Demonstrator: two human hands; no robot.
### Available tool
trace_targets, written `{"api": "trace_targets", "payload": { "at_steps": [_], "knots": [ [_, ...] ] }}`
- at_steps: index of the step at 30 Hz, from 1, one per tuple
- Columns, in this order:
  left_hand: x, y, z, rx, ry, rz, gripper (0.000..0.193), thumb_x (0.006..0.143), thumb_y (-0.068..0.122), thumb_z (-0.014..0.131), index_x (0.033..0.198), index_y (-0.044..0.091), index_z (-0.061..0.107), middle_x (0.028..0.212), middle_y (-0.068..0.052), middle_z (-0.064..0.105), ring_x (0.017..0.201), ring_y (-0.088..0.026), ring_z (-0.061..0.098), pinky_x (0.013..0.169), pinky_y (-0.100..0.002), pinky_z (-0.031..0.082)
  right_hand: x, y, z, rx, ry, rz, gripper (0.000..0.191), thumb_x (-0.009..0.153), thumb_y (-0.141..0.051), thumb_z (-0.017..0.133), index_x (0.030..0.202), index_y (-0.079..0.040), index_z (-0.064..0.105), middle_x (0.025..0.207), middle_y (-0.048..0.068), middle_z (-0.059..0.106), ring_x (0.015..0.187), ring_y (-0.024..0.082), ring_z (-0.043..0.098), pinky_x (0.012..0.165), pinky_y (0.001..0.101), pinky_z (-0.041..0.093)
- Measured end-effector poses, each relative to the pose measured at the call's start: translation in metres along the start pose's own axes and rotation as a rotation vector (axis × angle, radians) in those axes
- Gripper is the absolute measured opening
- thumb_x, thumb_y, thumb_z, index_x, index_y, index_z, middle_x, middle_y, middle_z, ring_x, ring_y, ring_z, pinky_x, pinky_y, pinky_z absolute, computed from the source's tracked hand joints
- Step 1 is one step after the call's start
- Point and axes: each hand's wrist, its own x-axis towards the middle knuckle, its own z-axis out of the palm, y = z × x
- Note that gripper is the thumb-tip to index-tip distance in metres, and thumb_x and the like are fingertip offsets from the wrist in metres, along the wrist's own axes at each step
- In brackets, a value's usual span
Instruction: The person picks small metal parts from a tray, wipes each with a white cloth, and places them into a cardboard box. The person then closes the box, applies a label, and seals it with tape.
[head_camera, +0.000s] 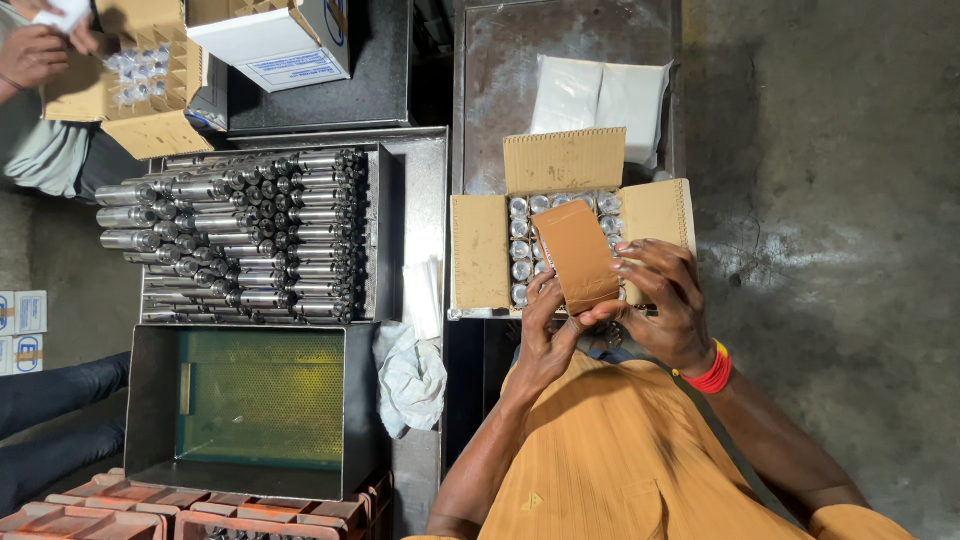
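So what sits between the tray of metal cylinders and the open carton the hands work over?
In the head view, folded clear plastic bags and a crumpled white cloth lie between the tray and carton.

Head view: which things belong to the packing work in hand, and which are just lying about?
In hand:
- left hand and right hand, both on the brown card
- open carton filled with metal parts

Lying about:
- tray of metal cylinders
- empty green bin
- white cloth
- white bags
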Motion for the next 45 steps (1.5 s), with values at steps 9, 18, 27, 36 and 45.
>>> {"api": "trace_targets", "payload": {
  "at_steps": [9,18,27,36,45],
  "knots": [
    [0.0,0.004,-0.004,0.006,0.001,-0.025,0.037,0.096,0.032,0.071,0.118,0.003,0.07,0.115,-0.009,0.075,0.115,-0.025,0.065,0.121,-0.046,0.03,0.008,-0.009,-0.006,-0.11,-0.005,-0.015,0.051,0.075,-0.028,0.09,0.117,-0.009,0.068,0.123,0.006,0.066,0.119,0.029,0.061,0.106,0.0427,0.051],
    [0.007,0.012,-0.007,0.028,0.022,-0.048,0.032,0.096,0.027,0.069,0.116,0.003,0.07,0.113,-0.008,0.076,0.113,-0.024,0.067,0.12,-0.047,0.029,0.004,-0.017,0.007,-0.233,0.025,0.014,0.042,0.075,-0.022,0.093,0.107,-0.01,0.069,0.111,0.004,0.068,0.113,0.026,0.063,0.1,0.0399,0.052],
    [0.011,0.015,-0.004,0.083,0.059,-0.013,0.03,0.095,0.026,0.071,0.115,0.004,0.071,0.112,-0.008,0.075,0.112,-0.024,0.068,0.12,-0.046,0.03,0.007,-0.014,0.007,-0.264,0.078,0.002,0.051,0.074,-0.025,0.094,0.115,-0.006,0.071,0.118,0.007,0.067,0.116,0.026,0.059,0.102,0.042,0.05],
    [0.009,0.012,-0.004,0.098,0.085,-0.025,0.033,0.096,0.027,0.07,0.119,0.003,0.069,0.112,-0.01,0.075,0.114,-0.028,0.064,0.117,-0.046,0.03,0.008,-0.018,0.012,-0.281,0.091,0.018,0.042,0.071,-0.02,0.094,0.105,-0.012,0.071,0.114,0.003,0.069,0.112,0.025,0.061,0.098,0.0432,0.047],
    [-0.003,0.005,0.003,-0.085,0.086,-0.195,0.06,0.1,0.054,0.061,0.128,0.0,0.066,0.108,-0.013,0.062,0.103,-0.023,0.055,0.09,-0.036,0.047,0.013,-0.006,0.0,-0.019,0.008,0.063,0.055,0.075,-0.029,0.09,0.119,-0.005,0.067,0.122,0.008,0.071,0.116,0.026,0.067,0.101,0.0395,0.052]
  ]
}}
